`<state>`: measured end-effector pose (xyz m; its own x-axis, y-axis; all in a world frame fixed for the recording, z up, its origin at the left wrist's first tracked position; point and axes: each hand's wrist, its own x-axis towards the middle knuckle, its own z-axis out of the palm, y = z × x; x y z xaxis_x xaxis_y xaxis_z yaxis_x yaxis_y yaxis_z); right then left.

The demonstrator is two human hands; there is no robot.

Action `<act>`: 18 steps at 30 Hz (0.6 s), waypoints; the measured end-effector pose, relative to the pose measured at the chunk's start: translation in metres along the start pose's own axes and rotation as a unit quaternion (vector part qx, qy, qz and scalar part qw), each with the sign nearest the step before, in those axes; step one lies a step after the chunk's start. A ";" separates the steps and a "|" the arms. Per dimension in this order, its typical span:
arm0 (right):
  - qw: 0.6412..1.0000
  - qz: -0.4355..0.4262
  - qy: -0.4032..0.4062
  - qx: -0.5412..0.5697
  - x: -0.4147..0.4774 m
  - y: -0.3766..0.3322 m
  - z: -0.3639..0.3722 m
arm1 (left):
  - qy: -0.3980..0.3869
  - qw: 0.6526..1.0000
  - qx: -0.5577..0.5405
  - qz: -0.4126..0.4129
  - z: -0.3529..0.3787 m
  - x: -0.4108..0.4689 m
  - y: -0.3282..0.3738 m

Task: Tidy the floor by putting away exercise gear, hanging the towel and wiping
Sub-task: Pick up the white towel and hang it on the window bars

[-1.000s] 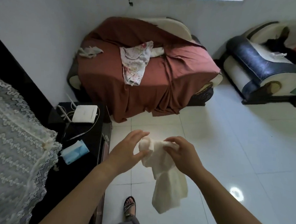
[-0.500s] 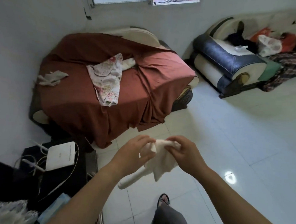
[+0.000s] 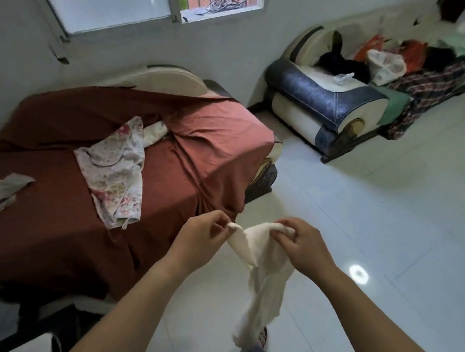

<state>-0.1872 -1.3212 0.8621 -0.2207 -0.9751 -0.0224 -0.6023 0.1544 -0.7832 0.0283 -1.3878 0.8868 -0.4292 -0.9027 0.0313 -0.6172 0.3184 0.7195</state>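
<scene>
A cream-white cloth [image 3: 267, 273] hangs in front of me over the white tiled floor [image 3: 372, 225]. My left hand [image 3: 200, 239] pinches its upper left corner. Gripping the bunched upper right edge is my right hand [image 3: 303, 244]. The cloth's long lower end dangles down to near my foot at the bottom of the view.
An armchair under a dark red sheet [image 3: 60, 219] stands to the left, with a floral cloth [image 3: 117, 174] and a grey rag [image 3: 1, 191] on it. A blue and cream sofa [image 3: 325, 105] piled with clothes lines the far right wall. A window [image 3: 127, 0] is above.
My view has swung right and up, away from the black stand with the router. My hands have pulled the cloth's top edge apart, and the cloth now hangs longer.
</scene>
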 end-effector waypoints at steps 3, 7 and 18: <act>1.000 0.008 0.019 -0.004 0.054 0.010 -0.032 | -0.023 0.999 0.006 0.021 0.003 0.071 0.017; 0.998 0.026 0.055 0.011 0.115 0.020 -0.063 | -0.053 0.998 -0.009 0.042 0.020 0.143 0.022; 0.992 0.068 0.108 0.017 0.333 0.059 -0.093 | -0.070 0.994 -0.003 0.085 0.043 0.373 -0.002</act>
<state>-0.3672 -1.6218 0.8665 -0.4595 -0.8882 0.0016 -0.5308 0.2731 -0.8023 -0.1591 -1.7122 0.8670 -0.6143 -0.7871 0.0565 -0.5243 0.4606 0.7162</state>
